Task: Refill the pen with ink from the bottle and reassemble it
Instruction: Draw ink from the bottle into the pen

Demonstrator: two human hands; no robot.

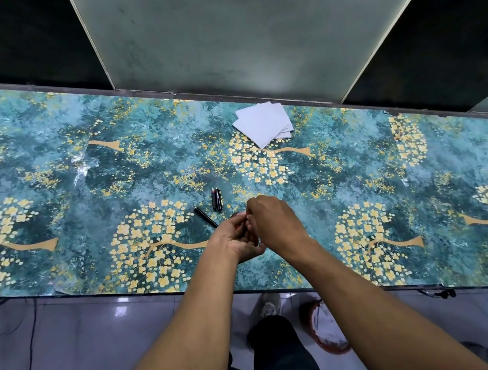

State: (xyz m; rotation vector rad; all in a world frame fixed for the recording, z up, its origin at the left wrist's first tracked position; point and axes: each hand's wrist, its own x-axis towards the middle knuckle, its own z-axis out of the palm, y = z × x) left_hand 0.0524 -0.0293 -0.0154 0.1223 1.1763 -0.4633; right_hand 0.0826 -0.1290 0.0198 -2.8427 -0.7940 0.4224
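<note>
My left hand (235, 238) and my right hand (271, 222) meet over the middle of the table, fingers curled together around something small that they hide almost fully; I cannot tell what it is. A long black pen part (205, 216) lies on the table just beyond my left fingertips, slanting toward them. A little farther back lie two short dark pen pieces (216, 199) side by side, one with a reddish tip and one with a metal clip. No ink bottle shows in view.
The table (75, 187) has a teal covering with yellow flower trees. A small stack of white paper sheets (263, 124) lies near its far edge. A frosted panel (241, 23) rises behind. Below the near edge are tiled floor, a cable (28, 350) and an orange bin (325, 329).
</note>
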